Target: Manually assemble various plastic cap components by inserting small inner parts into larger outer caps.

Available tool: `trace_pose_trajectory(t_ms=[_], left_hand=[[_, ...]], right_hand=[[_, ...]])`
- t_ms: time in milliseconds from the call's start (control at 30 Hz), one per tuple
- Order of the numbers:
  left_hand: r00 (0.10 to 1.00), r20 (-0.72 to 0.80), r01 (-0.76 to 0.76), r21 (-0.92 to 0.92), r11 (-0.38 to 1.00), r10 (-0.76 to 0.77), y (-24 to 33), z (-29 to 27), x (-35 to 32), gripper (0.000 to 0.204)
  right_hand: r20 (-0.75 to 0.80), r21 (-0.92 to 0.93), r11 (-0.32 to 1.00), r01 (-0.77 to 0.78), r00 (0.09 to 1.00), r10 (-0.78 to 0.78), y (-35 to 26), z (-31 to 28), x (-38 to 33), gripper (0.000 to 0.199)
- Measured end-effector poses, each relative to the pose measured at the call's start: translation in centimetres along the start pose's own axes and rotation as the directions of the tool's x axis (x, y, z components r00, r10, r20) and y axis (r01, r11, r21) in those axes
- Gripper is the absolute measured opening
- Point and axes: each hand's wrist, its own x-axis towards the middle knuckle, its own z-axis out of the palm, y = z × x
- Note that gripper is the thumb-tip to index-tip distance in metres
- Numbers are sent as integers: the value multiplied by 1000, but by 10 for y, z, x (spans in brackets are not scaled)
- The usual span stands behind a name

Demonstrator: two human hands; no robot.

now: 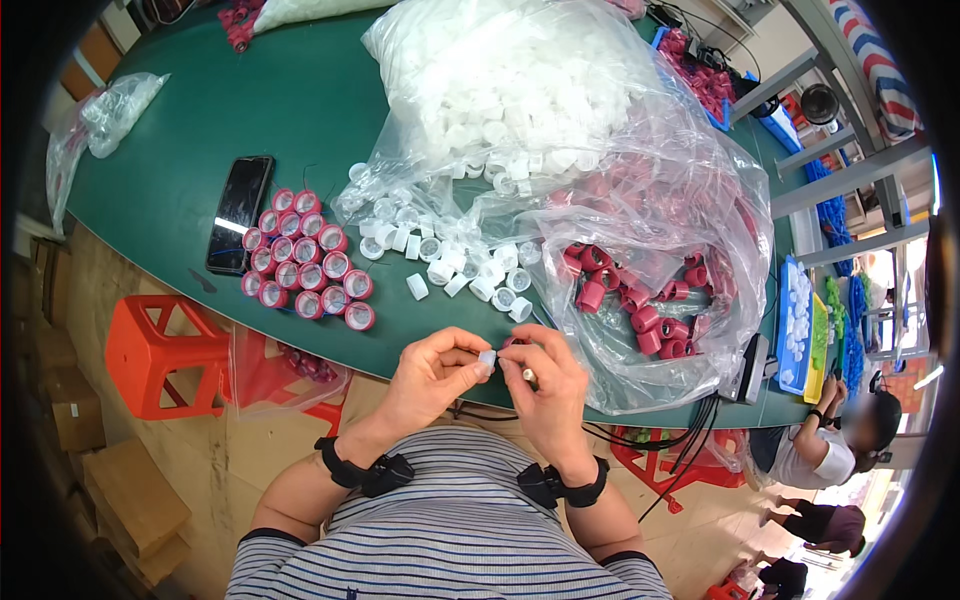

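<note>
Just over the table's near edge, my left hand [425, 385] pinches a small translucent white cap [487, 359] between thumb and fingertips. Close beside it, my right hand [555, 392] is closed around a slim tool with a pale end [529, 377], most of it hidden by the fingers. A bit of dark red [512, 342] shows behind the right fingertips; whether I hold it is unclear. Beyond my hands lie loose white caps [430, 249]. To their left, red rings with clear inserts [308, 249] stand packed in rows.
A large clear bag of white caps [490, 80] fills the table's far middle. An open bag of red rings [648, 340] lies at right. A phone [240, 213] rests beyond the rows. Red stools [165, 355], cables [690, 435] and a co-worker [835, 450] are around the table.
</note>
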Motion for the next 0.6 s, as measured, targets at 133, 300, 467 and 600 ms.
trace_pose_trajectory(t_ms=[133,300,467,600], left_hand=[[997,-55,-42,124,991,50,-5,6,0,20],[996,-85,7,116,993,3,-4,4,1,21],[996,-82,4,279,960,19,6,10,3,25],[988,-139,-25,314,949,72,8,6,3,25]], right_hand=[[-21,-80,996,41,999,-42,-4,-1,0,18],[-27,-78,997,-24,999,22,-3,-5,3,19],[-21,-148,983,105,994,-110,2,2,-1,24],[-32,-57,982,-182,983,181,-15,-19,11,28]])
